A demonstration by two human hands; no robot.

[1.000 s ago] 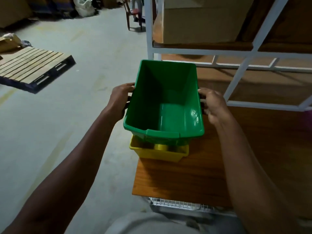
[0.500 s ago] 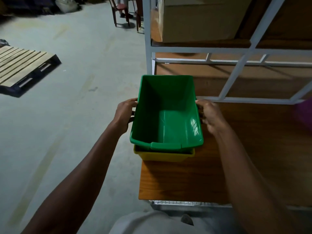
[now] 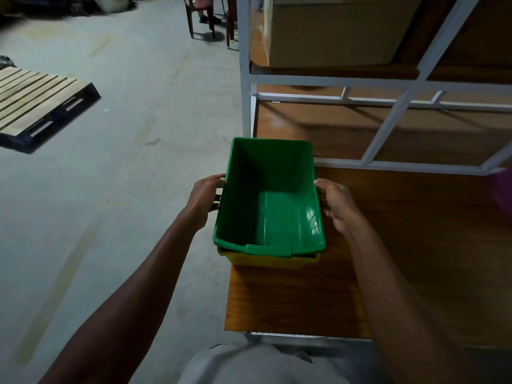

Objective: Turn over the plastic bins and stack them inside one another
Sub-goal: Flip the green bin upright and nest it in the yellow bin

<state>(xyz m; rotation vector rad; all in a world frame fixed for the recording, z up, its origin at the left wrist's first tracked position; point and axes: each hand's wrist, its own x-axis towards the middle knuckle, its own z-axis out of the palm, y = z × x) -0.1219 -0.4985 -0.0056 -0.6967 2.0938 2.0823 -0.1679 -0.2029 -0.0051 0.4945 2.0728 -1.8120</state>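
A green plastic bin (image 3: pixel 277 217) stands open side up, sunk into a yellow bin (image 3: pixel 274 261) of which only the near rim and wall show below it. Both rest at the left end of a wooden shelf board (image 3: pixel 401 259). My left hand (image 3: pixel 206 196) grips the green bin's left rim and wall. My right hand (image 3: pixel 336 207) holds its right rim. The green bin is empty inside.
White metal rack posts (image 3: pixel 245 79) rise behind the bins, with a cardboard box (image 3: pixel 332 29) on the upper shelf. A purple object (image 3: pixel 502 189) peeks in at the right edge. On the concrete floor to the left lies a wooden pallet (image 3: pixel 36 106); chairs (image 3: pixel 202 15) stand farther back.
The green bin has gone down into the yellow bin, from hovering above it to nested with only the yellow rim showing. Both hands stayed on its sides.
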